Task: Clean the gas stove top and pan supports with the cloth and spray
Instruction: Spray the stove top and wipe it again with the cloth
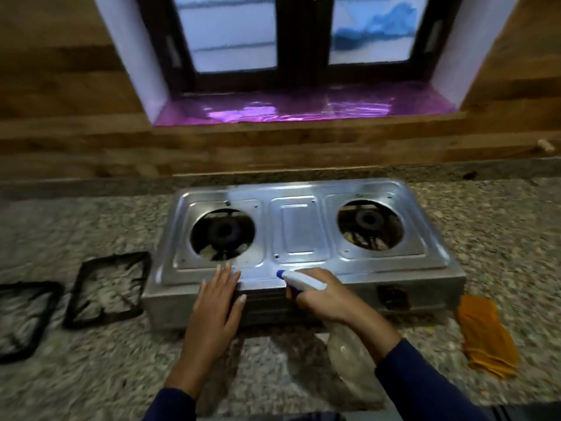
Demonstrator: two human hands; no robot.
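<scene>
A steel two-burner gas stove (299, 235) stands on the speckled counter, its burner holes bare. Two black square pan supports lie left of it: one (107, 288) beside the stove, the other (22, 319) at the frame's left edge. My right hand (324, 296) grips a clear spray bottle (349, 360) by its white and blue head (299, 279), nozzle over the stove's front rim. Fingers spread, my left hand (217, 302) rests flat on the stove's front left edge. An orange cloth (485, 338) lies crumpled on the counter to the right.
The granite counter (91, 375) runs along a wood-panelled wall (76, 141). Behind the stove is a window with a shiny purple sill (303, 107). A small wooden peg (545, 145) sticks out of the wall at the far right.
</scene>
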